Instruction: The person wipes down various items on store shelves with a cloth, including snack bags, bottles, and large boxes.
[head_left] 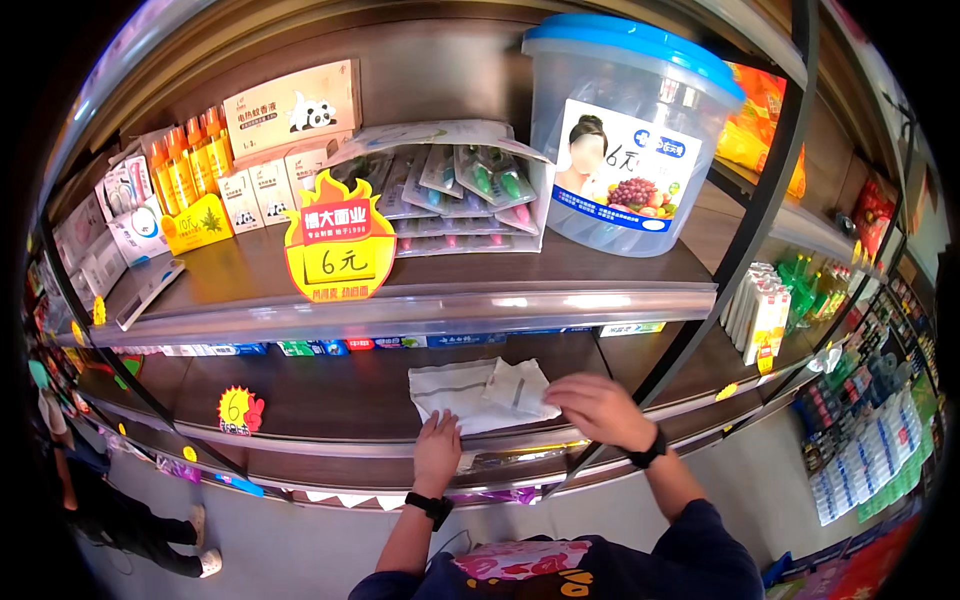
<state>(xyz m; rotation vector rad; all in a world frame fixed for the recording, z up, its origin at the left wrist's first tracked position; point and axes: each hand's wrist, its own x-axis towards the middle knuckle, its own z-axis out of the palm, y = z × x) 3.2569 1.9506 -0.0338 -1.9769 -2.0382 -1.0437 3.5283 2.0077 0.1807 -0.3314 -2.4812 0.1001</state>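
A white cloth [452, 383] with grey stripes lies on the brown lower shelf, its right part folded over into a smaller flap [519, 386]. My left hand [438, 455] rests on the near left edge of the cloth, with its fingers spread and nothing held in them. At the right edge of the flap is my right hand [600, 405], fingers stretched out to the left and touching the cloth. Its thumb is only partly visible.
Above the cloth, the upper shelf [500, 305] bears a blue-lidded plastic tub [560, 105], an open carton of blister packs [545, 200], orange bottles and small boxes. Black posts [768, 190] frame the shelf. Toothpaste-like boxes [465, 340] line the lower shelf's back. Someone's legs [130, 520] show at left.
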